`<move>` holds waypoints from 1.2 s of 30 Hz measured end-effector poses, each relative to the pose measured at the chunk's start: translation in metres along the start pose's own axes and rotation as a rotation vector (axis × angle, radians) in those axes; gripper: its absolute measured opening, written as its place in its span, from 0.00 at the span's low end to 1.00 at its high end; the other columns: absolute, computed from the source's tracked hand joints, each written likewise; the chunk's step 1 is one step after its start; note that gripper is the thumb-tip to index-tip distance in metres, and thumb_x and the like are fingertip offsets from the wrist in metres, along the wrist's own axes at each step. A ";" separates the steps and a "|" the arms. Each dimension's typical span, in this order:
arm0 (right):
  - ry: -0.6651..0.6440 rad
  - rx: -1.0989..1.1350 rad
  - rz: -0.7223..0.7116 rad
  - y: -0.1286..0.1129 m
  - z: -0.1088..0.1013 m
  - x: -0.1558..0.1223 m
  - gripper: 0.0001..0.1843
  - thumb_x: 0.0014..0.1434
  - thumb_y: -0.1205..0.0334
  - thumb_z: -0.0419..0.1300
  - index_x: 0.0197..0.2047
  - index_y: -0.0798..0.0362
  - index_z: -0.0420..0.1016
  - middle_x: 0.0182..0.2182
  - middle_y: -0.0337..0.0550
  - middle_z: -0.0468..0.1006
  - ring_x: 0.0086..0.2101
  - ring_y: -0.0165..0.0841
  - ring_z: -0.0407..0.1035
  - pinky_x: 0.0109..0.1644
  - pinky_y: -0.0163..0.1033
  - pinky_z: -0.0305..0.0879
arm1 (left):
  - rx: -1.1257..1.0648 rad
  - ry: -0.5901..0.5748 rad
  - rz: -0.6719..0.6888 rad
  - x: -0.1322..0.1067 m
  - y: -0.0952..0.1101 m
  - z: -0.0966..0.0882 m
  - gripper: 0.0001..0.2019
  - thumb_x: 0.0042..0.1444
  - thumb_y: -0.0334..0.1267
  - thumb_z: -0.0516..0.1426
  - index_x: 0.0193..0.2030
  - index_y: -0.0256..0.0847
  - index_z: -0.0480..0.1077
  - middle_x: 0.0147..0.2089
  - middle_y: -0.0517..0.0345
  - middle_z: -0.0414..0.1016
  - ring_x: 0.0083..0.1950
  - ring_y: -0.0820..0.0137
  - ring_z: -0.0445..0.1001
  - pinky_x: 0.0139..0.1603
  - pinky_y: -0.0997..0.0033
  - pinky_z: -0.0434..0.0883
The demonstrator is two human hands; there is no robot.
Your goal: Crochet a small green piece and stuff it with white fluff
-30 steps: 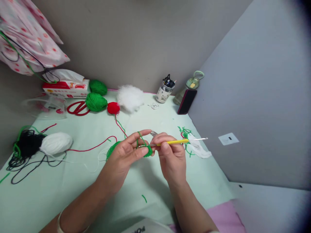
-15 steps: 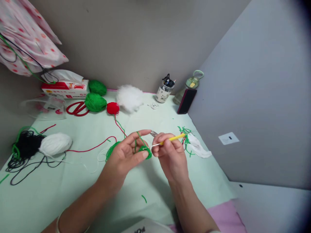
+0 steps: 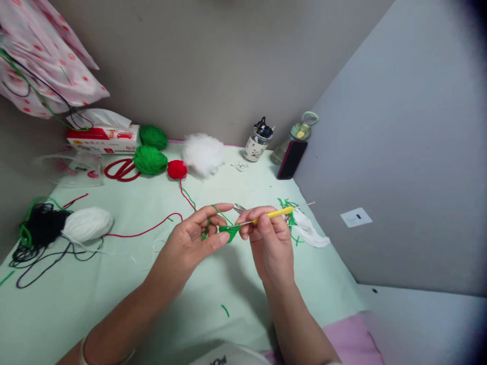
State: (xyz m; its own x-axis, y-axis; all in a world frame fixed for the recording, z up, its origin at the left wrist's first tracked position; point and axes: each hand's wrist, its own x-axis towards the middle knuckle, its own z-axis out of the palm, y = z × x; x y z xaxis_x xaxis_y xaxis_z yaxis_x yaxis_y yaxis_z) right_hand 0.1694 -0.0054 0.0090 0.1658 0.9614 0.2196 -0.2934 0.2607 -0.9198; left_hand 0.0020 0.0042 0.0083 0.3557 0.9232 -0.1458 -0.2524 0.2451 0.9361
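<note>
My left hand [image 3: 194, 234] pinches a small green crochet piece [image 3: 230, 233] between thumb and fingers. Green yarn [image 3: 222, 215] runs from that piece over the raised left index finger. In my right hand [image 3: 269, 238] is a crochet hook [image 3: 279, 212] with a yellow handle and metal ends, held like a pen. Its left end reaches the top edge of the green piece; the other end points up to the right. Behind the fingers, a metal tip [image 3: 239, 208] shows; the rest of it is hidden.
Green yarn balls [image 3: 150, 160], a red ball [image 3: 177, 169], white stuffing [image 3: 203, 154] and red-handled scissors [image 3: 122, 170] lie at the back. White yarn [image 3: 88, 224] and black yarn [image 3: 47, 223] are left. A phone [image 3: 292, 159] leans on a bottle [image 3: 301, 129]; green scraps [image 3: 291, 215] lie right.
The hook has turned, so its far metal end now shows beyond the handle. The green piece is tilted differently, showing more of its face. Both hands have shifted slightly.
</note>
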 end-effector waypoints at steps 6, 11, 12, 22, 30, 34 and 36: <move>-0.035 -0.098 -0.065 0.000 -0.003 -0.003 0.13 0.70 0.51 0.60 0.37 0.50 0.77 0.32 0.42 0.82 0.30 0.32 0.74 0.33 0.39 0.72 | 0.106 0.052 0.021 -0.002 0.002 -0.001 0.18 0.58 0.42 0.68 0.56 0.54 0.80 0.41 0.59 0.73 0.42 0.65 0.67 0.47 0.67 0.64; -0.086 -0.159 -0.137 -0.002 -0.006 -0.006 0.11 0.72 0.55 0.58 0.41 0.49 0.78 0.35 0.44 0.84 0.33 0.34 0.77 0.36 0.42 0.74 | 0.137 0.055 0.050 -0.001 0.003 -0.002 0.17 0.60 0.40 0.67 0.56 0.56 0.80 0.40 0.60 0.73 0.43 0.66 0.68 0.49 0.67 0.63; -0.093 -0.168 -0.152 -0.003 -0.007 -0.007 0.11 0.72 0.56 0.57 0.42 0.49 0.78 0.36 0.44 0.85 0.33 0.34 0.77 0.36 0.42 0.74 | 0.150 0.054 0.059 -0.001 0.003 -0.003 0.17 0.60 0.39 0.67 0.56 0.56 0.80 0.40 0.60 0.73 0.43 0.66 0.68 0.49 0.66 0.63; -0.219 -0.801 -0.671 0.006 -0.011 -0.018 0.18 0.69 0.69 0.58 0.57 0.41 0.77 0.44 0.46 0.84 0.43 0.39 0.79 0.44 0.47 0.77 | 0.073 0.185 0.076 -0.005 0.001 0.013 0.22 0.57 0.40 0.69 0.59 0.55 0.78 0.40 0.62 0.73 0.38 0.69 0.65 0.43 0.69 0.65; -0.044 -0.449 -0.496 0.005 -0.005 -0.012 0.13 0.70 0.68 0.57 0.49 0.45 0.83 0.36 0.43 0.83 0.33 0.33 0.76 0.37 0.43 0.75 | -0.431 0.021 -0.178 0.000 0.009 0.009 0.19 0.56 0.37 0.70 0.55 0.43 0.81 0.25 0.71 0.62 0.22 0.83 0.45 0.35 0.77 0.65; -0.075 -0.200 -0.276 0.005 -0.001 -0.005 0.10 0.71 0.63 0.59 0.43 0.47 0.84 0.36 0.43 0.82 0.33 0.33 0.75 0.33 0.40 0.72 | -0.330 0.008 -0.072 0.001 0.006 0.009 0.18 0.56 0.37 0.70 0.54 0.48 0.82 0.36 0.62 0.73 0.34 0.77 0.66 0.38 0.77 0.65; -0.090 -0.278 -0.314 0.009 -0.001 -0.006 0.09 0.70 0.64 0.61 0.45 0.46 0.84 0.38 0.44 0.83 0.39 0.35 0.76 0.38 0.41 0.74 | -0.260 0.008 -0.043 0.000 0.001 0.010 0.16 0.58 0.39 0.69 0.53 0.49 0.82 0.38 0.60 0.73 0.41 0.72 0.69 0.45 0.74 0.67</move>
State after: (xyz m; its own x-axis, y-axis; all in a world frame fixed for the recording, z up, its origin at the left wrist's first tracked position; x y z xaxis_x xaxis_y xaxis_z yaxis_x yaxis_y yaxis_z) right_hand 0.1668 -0.0087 -0.0006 0.1204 0.8463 0.5189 0.0254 0.5199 -0.8539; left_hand 0.0111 0.0014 0.0126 0.3640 0.9124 -0.1872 -0.4602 0.3509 0.8155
